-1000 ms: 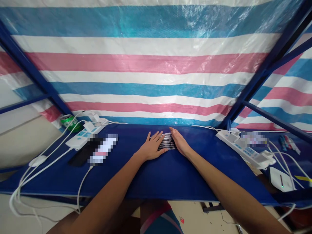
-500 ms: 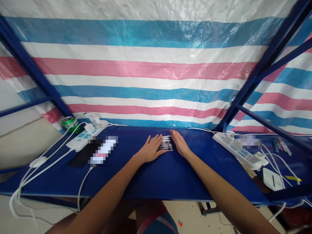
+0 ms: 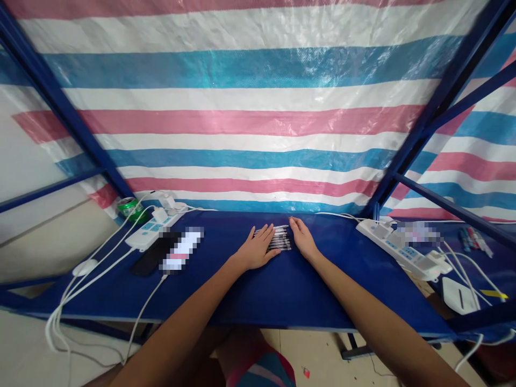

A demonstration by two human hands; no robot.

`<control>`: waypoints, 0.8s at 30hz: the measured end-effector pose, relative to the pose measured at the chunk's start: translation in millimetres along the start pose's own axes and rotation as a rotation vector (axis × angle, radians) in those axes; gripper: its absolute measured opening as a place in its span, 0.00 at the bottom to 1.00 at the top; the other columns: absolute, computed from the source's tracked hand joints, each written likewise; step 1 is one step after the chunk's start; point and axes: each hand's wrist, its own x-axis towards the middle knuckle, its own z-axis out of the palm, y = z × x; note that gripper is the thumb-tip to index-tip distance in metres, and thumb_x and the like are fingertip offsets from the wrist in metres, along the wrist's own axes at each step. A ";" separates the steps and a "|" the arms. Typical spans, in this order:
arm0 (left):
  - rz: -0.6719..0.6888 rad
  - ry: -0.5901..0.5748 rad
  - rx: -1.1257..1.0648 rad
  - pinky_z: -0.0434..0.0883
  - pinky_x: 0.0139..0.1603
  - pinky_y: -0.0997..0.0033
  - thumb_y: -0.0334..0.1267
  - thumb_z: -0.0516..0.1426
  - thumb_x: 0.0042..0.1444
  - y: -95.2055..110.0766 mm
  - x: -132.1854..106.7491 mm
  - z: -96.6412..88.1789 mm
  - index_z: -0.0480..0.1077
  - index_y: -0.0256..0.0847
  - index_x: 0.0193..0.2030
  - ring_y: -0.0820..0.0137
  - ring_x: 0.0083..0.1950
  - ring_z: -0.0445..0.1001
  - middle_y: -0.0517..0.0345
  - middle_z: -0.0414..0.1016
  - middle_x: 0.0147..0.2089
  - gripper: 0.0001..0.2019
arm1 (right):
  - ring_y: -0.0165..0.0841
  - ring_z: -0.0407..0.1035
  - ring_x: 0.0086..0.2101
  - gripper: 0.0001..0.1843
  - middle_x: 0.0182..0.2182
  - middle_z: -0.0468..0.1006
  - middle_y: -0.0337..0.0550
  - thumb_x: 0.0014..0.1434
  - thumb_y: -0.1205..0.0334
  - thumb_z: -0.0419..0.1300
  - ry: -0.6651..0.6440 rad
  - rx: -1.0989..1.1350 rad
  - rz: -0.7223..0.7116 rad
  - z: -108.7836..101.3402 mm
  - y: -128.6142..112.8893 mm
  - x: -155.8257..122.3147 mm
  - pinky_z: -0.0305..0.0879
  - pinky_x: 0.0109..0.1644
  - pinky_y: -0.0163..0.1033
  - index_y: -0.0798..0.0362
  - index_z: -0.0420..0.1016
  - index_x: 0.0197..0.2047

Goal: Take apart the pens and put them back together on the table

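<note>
Several slim pens (image 3: pixel 283 238), black and clear, lie side by side in a row on the blue tabletop (image 3: pixel 258 295). My left hand (image 3: pixel 257 250) rests flat over their left ends, its fingers spread and covering part of the row. At the right ends of the pens, my right hand (image 3: pixel 303 240) stands on its edge, its fingers bent a little and nothing seen in them. Whether it touches the pen tips I cannot tell.
To the left are a white power strip (image 3: pixel 155 230), a green can (image 3: pixel 129 208), a black phone (image 3: pixel 151 257) and a blurred lit phone (image 3: pixel 183 249) on a cable. Another power strip (image 3: pixel 403 250) and a white box (image 3: pixel 458 295) are at the right. A striped plastic sheet (image 3: pixel 242 123) hangs behind.
The fingers of my right hand have bent from a straighter pose, and the hand sits slightly off the pen ends. My left hand stays on the pens. The whole view has shifted a little.
</note>
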 end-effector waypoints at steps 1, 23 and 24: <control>0.002 0.002 -0.002 0.38 0.82 0.36 0.67 0.42 0.73 -0.3 -0.6 0.0 0.46 0.43 0.84 0.51 0.85 0.42 0.44 0.46 0.84 0.42 | 0.50 0.65 0.69 0.39 0.66 0.76 0.56 0.71 0.29 0.45 0.012 -0.026 0.003 0.4 0.4 -0.8 0.57 0.75 0.64 0.50 0.72 0.67; 0.061 -0.070 0.016 0.37 0.83 0.38 0.66 0.40 0.73 -16.5 2.1 -1.2 0.44 0.39 0.84 0.55 0.86 0.38 0.47 0.41 0.85 0.43 | 0.51 0.62 0.71 0.36 0.69 0.72 0.59 0.76 0.38 0.42 -0.097 -0.485 -0.171 18.0 14.5 -12.5 0.56 0.76 0.64 0.52 0.72 0.70; 0.064 -0.076 0.020 0.37 0.83 0.38 0.66 0.40 0.73 -17.1 2.5 -2.0 0.44 0.38 0.84 0.55 0.86 0.37 0.47 0.40 0.85 0.43 | 0.51 0.61 0.72 0.36 0.71 0.70 0.59 0.76 0.38 0.43 -0.117 -0.509 -0.184 18.2 14.6 -12.7 0.56 0.77 0.64 0.52 0.71 0.71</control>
